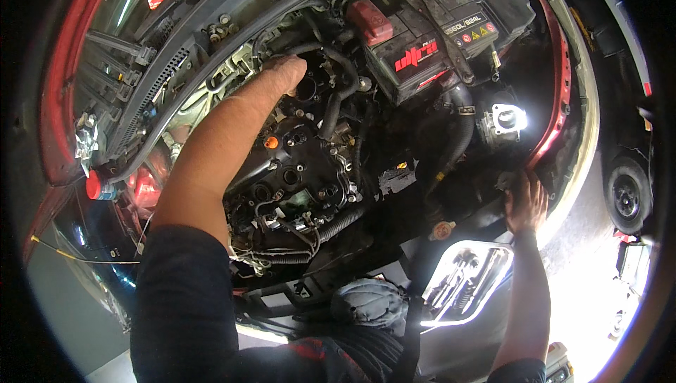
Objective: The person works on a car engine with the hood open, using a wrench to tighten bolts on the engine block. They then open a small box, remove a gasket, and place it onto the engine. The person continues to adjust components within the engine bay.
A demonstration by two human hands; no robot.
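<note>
The person's left hand curls closed at the far end of the engine, which lies beneath the left arm, and whether the fingers grip anything cannot be told, while the right hand, well apart to the engine's right, lies open on a dark panel. To the engine's right and nearer the person, a tray holds metal tools, partly lost in glare. Beyond the engine to the right sits the battery; left of it stands a red-capped bottle, its contents hidden.
</note>
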